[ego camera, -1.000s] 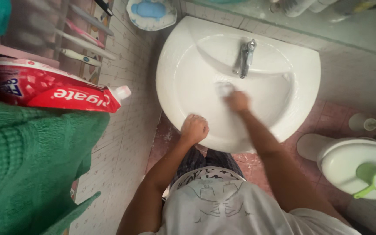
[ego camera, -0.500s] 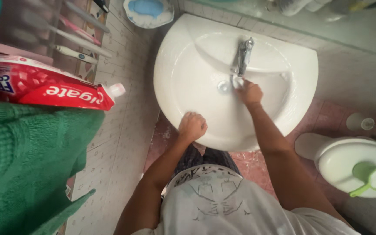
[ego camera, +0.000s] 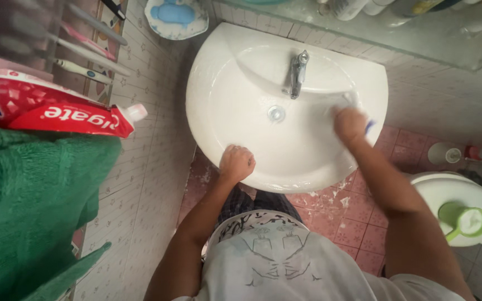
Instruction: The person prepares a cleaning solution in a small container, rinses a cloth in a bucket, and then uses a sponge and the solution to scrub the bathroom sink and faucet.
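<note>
We pressed our right hand around a small pale scrubber with a blue edge, against the inner right wall of the white sink; blur hid its exact form. It looked light, wet and slippery, best held across its back. Our left hand, fisted, rested on the front rim, drain between both grips.

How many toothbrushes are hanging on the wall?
3 toothbrushes show on the left wall rack: an upper grey one, a middle pink one, a lower white one. Others may be hidden.
</note>
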